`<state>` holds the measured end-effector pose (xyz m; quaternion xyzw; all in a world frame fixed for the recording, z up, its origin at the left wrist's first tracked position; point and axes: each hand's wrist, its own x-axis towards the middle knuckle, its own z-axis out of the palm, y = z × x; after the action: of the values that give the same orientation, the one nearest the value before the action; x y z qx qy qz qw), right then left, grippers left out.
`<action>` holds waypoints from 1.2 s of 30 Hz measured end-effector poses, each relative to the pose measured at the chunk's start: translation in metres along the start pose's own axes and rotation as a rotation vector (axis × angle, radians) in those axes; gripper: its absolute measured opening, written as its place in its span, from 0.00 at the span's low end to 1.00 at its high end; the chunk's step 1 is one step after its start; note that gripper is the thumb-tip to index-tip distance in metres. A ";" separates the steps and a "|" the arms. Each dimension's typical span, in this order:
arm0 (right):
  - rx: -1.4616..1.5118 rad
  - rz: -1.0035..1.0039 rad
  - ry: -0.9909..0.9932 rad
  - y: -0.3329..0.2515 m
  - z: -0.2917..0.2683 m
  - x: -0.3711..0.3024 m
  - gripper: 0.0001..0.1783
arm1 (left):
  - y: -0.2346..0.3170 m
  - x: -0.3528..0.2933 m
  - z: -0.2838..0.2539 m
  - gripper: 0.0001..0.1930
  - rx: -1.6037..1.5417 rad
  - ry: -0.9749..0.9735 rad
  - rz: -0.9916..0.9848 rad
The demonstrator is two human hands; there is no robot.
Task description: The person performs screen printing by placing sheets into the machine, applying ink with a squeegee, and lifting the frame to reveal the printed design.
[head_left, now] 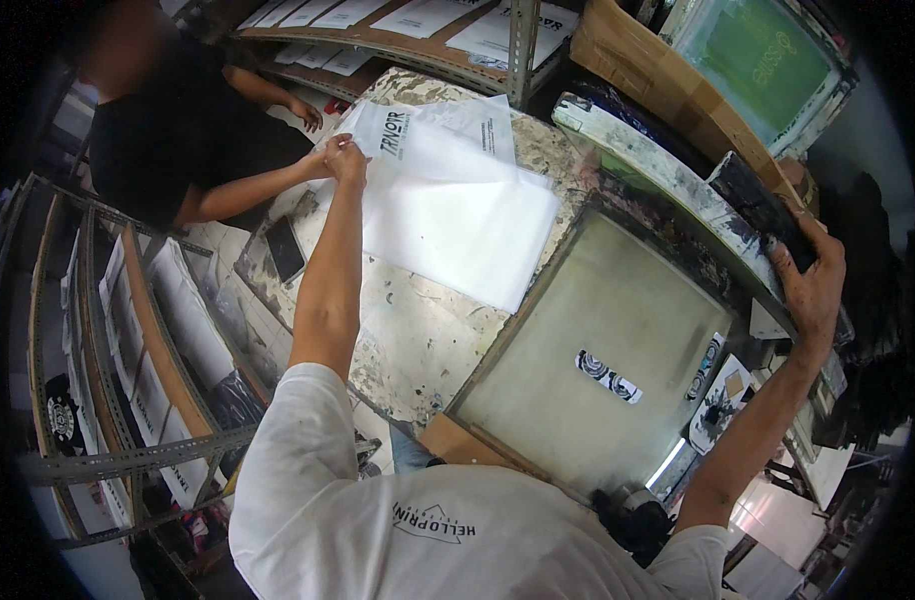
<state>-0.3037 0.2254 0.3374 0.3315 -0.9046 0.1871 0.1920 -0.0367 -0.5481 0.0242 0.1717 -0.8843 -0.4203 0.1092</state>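
My left hand [346, 160] reaches far forward, its fingers pinched at the left edge of a translucent white printed plastic bag [410, 133]. A co-worker's hand [316, 166] meets the same edge right beside mine. Under and in front of that bag lies a pile of blank white bags [458, 235], slightly fanned out on the paint-stained table [418, 345]. Off to the right, my right hand [816, 275] is closed around a black, ink-smeared bar [763, 205]. That bar lies along a paint-crusted frame [668, 190]; its lower end is hidden behind my fingers.
A glass-like panel [568, 390] with a sticker lies nearer me. A dark phone [285, 249] rests at the table's left edge. Metal racks [138, 455] with printed sheets stand left and at the back. A cardboard box [668, 80] holds a green screen [763, 65] at far right.
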 end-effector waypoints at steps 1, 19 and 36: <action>-0.029 0.020 -0.014 -0.008 -0.003 0.000 0.37 | 0.001 0.006 -0.003 0.26 -0.025 -0.118 -0.052; -0.046 0.039 -0.006 -0.012 -0.007 0.000 0.33 | 0.285 -0.169 0.308 0.26 0.334 0.400 0.106; -0.007 0.066 -0.032 -0.037 -0.014 0.004 0.31 | 0.285 -0.154 0.329 0.02 0.050 0.653 0.035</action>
<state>-0.2785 0.2033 0.3590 0.3035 -0.9186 0.1850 0.1724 -0.0669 -0.0878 0.0339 0.2848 -0.8155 -0.3192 0.3899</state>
